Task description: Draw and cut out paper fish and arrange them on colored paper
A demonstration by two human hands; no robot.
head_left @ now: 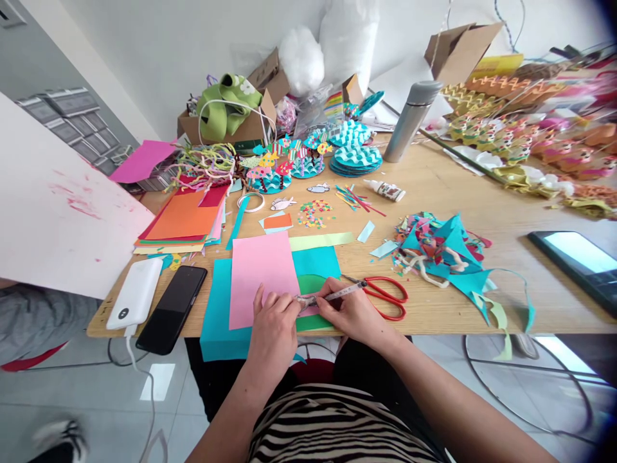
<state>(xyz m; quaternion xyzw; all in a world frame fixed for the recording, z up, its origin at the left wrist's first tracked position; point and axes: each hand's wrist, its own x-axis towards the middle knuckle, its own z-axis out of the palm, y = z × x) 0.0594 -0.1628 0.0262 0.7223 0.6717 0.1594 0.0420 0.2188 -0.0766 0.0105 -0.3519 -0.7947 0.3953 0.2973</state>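
Note:
My right hand (pixel 348 312) is closed around a pen (pixel 344 291), its tip pointing left over the edge of the pink paper (pixel 263 273). Fingers bent, my left hand (pixel 274 319) presses a small grey-and-white paper cutout (pixel 304 300) onto the pink sheet; its exact shape is partly hidden by the fingers. Beneath lie blue paper (pixel 219 321) and green paper (pixel 312 283). Red-handled scissors (pixel 385 289) rest just right of my right hand, blades partly hidden. Farther back are two white paper fish cutouts (pixel 282 203), (pixel 318 188).
A black phone (pixel 172 310) and white power bank (pixel 135 292) lie left, below stacked coloured paper (pixel 186 215). Blue paper scraps (pixel 446 244) are heaped right. A glue bottle (pixel 385 190), steel flask (pixel 412 122) and decorated fish crafts (pixel 274 170) stand behind. A tablet-like device (pixel 578 260) sits far right.

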